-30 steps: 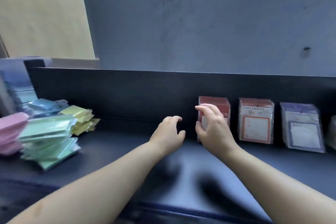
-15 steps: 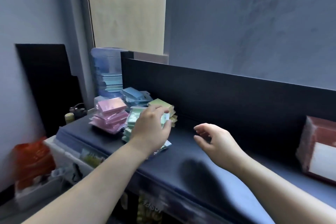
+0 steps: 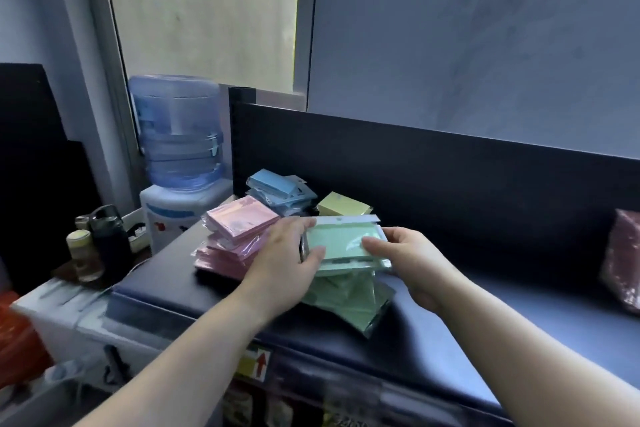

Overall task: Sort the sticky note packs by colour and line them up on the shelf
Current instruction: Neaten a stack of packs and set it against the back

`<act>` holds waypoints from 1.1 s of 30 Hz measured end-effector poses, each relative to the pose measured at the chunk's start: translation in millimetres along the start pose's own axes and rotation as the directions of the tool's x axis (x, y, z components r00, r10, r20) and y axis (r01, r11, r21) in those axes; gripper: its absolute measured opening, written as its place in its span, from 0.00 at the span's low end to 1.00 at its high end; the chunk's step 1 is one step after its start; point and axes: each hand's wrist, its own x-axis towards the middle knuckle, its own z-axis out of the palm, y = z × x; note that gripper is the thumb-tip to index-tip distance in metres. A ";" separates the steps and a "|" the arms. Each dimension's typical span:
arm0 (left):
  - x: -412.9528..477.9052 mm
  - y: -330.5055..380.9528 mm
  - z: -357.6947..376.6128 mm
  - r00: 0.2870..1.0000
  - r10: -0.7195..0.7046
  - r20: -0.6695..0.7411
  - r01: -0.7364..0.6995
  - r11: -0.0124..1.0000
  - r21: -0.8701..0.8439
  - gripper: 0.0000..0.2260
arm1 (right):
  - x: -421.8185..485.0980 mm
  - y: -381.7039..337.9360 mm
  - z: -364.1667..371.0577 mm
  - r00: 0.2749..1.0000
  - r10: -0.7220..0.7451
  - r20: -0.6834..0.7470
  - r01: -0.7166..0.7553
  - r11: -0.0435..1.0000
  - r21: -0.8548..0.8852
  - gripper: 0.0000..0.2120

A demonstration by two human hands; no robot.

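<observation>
The left hand (image 3: 284, 262), thumb on top, and the right hand (image 3: 412, 263), pinching the opposite edge, grip a green pack (image 3: 341, 241) level over the green pile (image 3: 349, 298) near the shelf's (image 3: 485, 322) left end, beside the pink pile (image 3: 235, 236) and blue pile (image 3: 277, 189), seemingly to carry it off squarely for lining up.

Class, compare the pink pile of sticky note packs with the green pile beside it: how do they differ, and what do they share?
The pink pile of sticky note packs is pink; the green pile of sticky note packs is pale green. The pink pile lies left of the green pile. The left hand and right hand grip the green pile's top packs; neither grips the pink pile. Both are uneven piles on the dark shelf.
</observation>
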 end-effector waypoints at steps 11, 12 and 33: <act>17.4 -1.5 2.2 0.980 -0.025 0.196 0.065 0.977 -0.202 0.37 | -2.4 6.1 -17.7 0.916 -0.046 -0.398 0.053 0.999 0.006 0.07; 18.2 -2.7 2.8 0.983 -0.019 0.182 0.058 0.976 -0.211 0.37 | -3.3 4.4 -21.5 0.897 -0.063 -0.437 0.086 0.996 0.034 0.05; -5.4 54.2 53.7 0.956 0.199 -0.216 -0.277 0.857 -0.434 0.23 | -57.2 -15.4 3.6 0.889 -0.449 -0.089 0.440 0.892 -0.105 0.13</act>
